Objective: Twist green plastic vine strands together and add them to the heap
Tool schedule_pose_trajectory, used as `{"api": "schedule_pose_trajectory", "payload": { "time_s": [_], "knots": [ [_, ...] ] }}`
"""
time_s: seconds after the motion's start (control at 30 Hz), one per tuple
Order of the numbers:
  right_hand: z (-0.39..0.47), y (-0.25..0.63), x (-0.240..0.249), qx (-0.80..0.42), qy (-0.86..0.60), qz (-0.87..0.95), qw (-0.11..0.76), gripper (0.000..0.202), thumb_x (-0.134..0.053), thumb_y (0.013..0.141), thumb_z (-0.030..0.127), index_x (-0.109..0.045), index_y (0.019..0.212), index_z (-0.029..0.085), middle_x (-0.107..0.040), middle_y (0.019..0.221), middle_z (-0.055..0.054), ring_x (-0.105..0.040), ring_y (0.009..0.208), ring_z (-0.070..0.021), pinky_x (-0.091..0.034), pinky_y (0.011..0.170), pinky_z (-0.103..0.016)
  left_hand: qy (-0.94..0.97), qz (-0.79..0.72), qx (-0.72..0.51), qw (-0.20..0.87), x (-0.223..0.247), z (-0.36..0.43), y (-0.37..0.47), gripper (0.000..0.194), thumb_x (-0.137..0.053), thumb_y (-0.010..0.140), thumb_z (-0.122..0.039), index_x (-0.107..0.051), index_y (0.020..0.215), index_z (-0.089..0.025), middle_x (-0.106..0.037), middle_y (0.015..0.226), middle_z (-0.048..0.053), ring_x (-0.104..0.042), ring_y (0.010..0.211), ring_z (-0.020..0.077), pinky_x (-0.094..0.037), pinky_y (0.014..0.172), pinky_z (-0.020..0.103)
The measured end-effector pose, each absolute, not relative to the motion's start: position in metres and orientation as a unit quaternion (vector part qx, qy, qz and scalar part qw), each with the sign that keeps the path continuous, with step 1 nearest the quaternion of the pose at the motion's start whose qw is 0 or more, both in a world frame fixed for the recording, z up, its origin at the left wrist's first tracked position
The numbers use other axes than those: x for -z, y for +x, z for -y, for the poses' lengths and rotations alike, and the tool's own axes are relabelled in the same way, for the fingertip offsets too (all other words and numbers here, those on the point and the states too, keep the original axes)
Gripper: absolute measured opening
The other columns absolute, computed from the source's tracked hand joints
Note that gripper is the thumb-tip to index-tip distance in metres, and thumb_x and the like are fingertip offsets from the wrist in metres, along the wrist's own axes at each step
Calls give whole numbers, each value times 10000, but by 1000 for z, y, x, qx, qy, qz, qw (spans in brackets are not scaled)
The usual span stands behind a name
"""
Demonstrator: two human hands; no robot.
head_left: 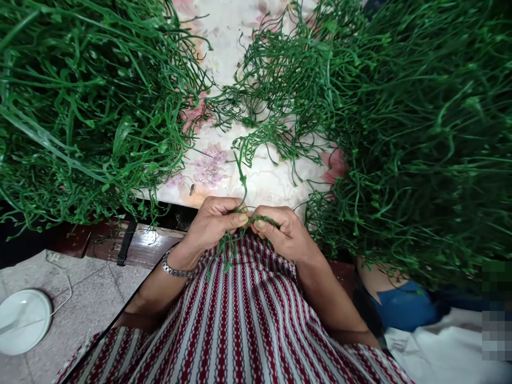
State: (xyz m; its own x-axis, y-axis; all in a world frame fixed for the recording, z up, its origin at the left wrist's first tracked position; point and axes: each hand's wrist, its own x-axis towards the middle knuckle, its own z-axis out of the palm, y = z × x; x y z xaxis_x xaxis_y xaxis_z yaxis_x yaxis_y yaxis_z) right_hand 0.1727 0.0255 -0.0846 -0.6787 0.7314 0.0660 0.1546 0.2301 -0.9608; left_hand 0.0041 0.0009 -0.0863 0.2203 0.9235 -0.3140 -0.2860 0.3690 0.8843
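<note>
My left hand (220, 221), with a metal band on its wrist, is closed in a pinch on a thin green artificial plant stem (242, 178). One end of the stem sticks up over the table edge, and thin branches hang below my fingers. Almost touching it, my right hand (282, 230) is closed too, its thumb and forefinger pinching a green strand of the same piece. The exact joint between the fingertips is partly hidden. Several loose green stems (276, 141) lie on the floral tablecloth (224, 45) just beyond my hands.
Big heaps of green stems rise on the left (88, 106) and right (420, 133). A small brown object (192, 190) lies near the table edge. Below left are a brown wooden surface (150, 242) and a white round object (26, 322) with a cord. White fabric (444, 341) is lower right.
</note>
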Motion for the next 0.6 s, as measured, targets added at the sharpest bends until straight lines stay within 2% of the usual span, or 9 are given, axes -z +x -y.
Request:
{"api": "schedule_pose_trajectory", "payload": {
  "time_s": [0.1,0.2,0.47,0.6],
  "knots": [
    [-29,171,91,-649,-262,651,292,332,-429,887,372,-486,642,155,-430,537,38,-388,478,-71,-302,472,-200,293,-427,-454,725,85,-2,8,245,-728,630,-315,-598,602,-110,-443,500,-25,-319,381,31,-209,368,180],
    [-28,167,99,-700,-248,590,316,345,-478,859,405,-490,625,151,-459,536,31,-408,476,-72,-328,477,-202,271,-426,-480,718,86,-1,11,260,-732,622,-325,-590,581,-111,-400,458,-40,-295,351,24,-215,341,169],
    [-24,161,102,-728,-235,538,354,344,-506,848,413,-520,637,142,-511,567,5,-568,565,-124,-413,536,-230,286,-389,-542,688,91,3,17,204,-668,707,-310,-617,619,-133,-399,458,-42,-354,334,42,-364,331,180],
    [-22,159,106,-734,-223,517,380,332,-519,846,387,-524,625,138,-519,569,2,-557,543,-119,-416,533,-236,297,-382,-556,676,92,4,20,193,-647,725,-288,-613,615,-134,-403,471,-40,-371,334,45,-381,335,182]
  ]
}}
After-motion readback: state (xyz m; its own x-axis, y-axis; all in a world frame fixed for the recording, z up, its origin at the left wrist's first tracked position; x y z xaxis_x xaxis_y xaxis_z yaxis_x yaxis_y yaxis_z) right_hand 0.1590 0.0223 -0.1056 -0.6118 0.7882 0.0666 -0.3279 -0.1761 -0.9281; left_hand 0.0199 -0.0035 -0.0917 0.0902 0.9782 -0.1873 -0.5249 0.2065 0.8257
